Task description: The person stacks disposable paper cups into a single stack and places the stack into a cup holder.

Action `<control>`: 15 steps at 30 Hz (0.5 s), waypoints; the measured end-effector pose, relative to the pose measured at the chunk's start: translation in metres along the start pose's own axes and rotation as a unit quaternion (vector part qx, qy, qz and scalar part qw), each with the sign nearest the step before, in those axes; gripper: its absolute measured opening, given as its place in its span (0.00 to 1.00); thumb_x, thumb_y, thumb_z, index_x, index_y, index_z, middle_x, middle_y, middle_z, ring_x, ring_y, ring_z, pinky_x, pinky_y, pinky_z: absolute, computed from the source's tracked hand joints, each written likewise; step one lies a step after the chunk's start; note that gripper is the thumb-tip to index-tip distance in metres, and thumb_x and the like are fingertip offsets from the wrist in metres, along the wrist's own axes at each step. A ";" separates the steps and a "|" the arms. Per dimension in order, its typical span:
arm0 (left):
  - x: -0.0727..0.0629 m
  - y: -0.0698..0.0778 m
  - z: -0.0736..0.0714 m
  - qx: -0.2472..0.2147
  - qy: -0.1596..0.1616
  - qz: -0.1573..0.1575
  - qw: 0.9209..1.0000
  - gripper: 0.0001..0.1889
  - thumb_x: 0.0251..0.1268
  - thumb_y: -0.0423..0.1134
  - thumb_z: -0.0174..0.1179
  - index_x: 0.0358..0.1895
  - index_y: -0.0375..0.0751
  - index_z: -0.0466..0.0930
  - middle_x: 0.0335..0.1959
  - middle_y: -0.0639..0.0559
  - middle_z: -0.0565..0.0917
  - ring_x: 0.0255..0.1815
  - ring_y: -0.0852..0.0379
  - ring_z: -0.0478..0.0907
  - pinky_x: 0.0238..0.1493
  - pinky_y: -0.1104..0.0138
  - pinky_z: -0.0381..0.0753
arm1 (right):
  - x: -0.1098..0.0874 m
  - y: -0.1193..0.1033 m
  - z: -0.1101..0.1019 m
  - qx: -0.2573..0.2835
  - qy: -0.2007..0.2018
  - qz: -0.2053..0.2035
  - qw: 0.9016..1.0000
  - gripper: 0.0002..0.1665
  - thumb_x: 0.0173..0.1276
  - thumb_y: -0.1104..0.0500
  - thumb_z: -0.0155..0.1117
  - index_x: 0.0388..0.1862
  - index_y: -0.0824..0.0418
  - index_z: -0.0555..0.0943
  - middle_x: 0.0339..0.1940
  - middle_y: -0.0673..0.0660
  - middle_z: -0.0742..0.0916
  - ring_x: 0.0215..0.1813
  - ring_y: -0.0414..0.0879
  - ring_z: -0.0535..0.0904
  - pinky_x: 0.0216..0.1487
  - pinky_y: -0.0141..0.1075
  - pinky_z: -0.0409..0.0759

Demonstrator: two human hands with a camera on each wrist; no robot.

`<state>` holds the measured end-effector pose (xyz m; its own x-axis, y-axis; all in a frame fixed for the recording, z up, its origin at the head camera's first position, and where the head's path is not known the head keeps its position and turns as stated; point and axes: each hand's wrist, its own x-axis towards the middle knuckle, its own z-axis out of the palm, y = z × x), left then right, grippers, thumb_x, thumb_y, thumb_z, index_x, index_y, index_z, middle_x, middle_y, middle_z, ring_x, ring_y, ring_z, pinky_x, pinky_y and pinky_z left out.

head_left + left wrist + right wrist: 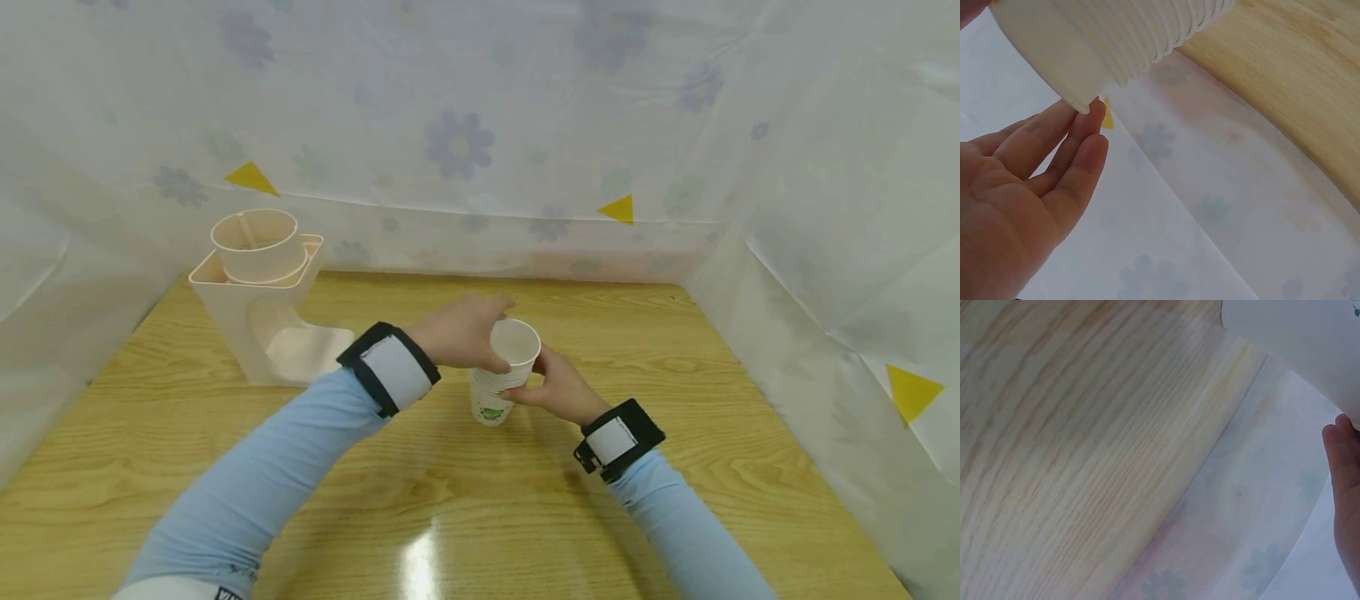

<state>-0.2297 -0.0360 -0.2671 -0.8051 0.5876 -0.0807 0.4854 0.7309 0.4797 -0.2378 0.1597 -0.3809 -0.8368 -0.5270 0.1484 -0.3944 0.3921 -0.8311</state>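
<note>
A stack of white paper cups [491,392] with a green print near its base stands on the table, leaning slightly to the right. My right hand [558,387] grips the stack from the right, thumb across the front. At the top, my left hand [465,332] holds the uppermost paper cup [516,340] by its rim, thumb on the near side and fingers on the far side. That top cup [1054,47] sits raised above the ribbed rims of the others in the left wrist view. The right wrist view shows only part of the right hand [1346,462] at a cup's pale wall.
A cream-coloured holder [255,325] with a round cup-like container [258,250] in its top stands at the left of the wooden table [465,500]. Flowered plastic sheeting [457,192] walls the back and sides, with yellow tape triangles on it.
</note>
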 end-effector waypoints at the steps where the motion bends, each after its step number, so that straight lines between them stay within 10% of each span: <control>1: 0.000 0.000 0.000 -0.001 -0.001 0.000 1.000 0.45 0.50 0.42 0.69 0.70 0.35 0.55 0.62 0.40 0.73 0.58 0.49 0.75 0.51 0.61 0.78 | 0.000 0.000 0.000 0.000 0.000 -0.001 1.000 0.39 0.54 0.61 0.72 0.63 0.64 0.67 0.59 0.62 0.78 0.61 0.57 0.74 0.61 0.52 0.71; 15: 0.005 -0.014 -0.001 -0.010 -0.038 0.030 0.999 0.45 0.51 0.40 0.69 0.71 0.38 0.53 0.65 0.42 0.71 0.63 0.48 0.70 0.59 0.57 0.72 | 0.001 0.000 0.000 -0.003 -0.004 0.007 1.000 0.43 0.53 0.59 0.73 0.67 0.59 0.64 0.61 0.59 0.77 0.62 0.54 0.73 0.61 0.52 0.71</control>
<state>-0.2410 -0.0437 -0.2734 -0.7456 0.6560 -0.1173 0.5249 0.6865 0.5032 -0.2389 0.1588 -0.3805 -0.8393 -0.5275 0.1318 -0.3848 0.4049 -0.8294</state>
